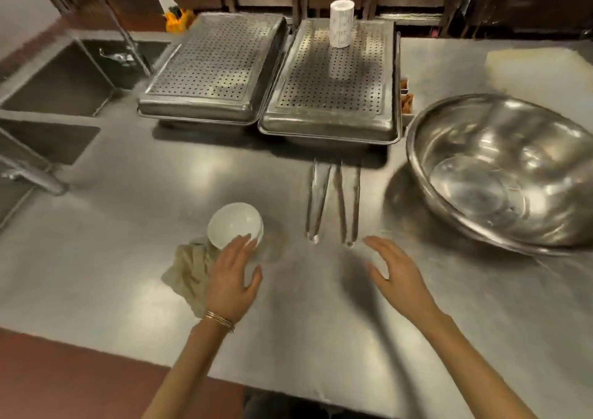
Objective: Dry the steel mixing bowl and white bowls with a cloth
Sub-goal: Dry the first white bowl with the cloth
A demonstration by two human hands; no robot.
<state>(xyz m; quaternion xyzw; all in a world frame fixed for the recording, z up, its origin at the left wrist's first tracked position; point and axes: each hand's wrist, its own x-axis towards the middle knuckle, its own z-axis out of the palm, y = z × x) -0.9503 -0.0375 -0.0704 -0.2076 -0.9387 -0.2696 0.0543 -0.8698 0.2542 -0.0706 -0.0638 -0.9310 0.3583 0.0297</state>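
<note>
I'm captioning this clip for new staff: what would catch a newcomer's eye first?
The big steel bowl sits at the right. Near the front, the left hand touches a white bowl beside a cloth, and the right hand hovers open. Two perforated trays lie at the back.

We see the steel mixing bowl [500, 174] cut off by the right picture edge. Our left hand [232, 285] hides part of the cloth [189, 274].
</note>
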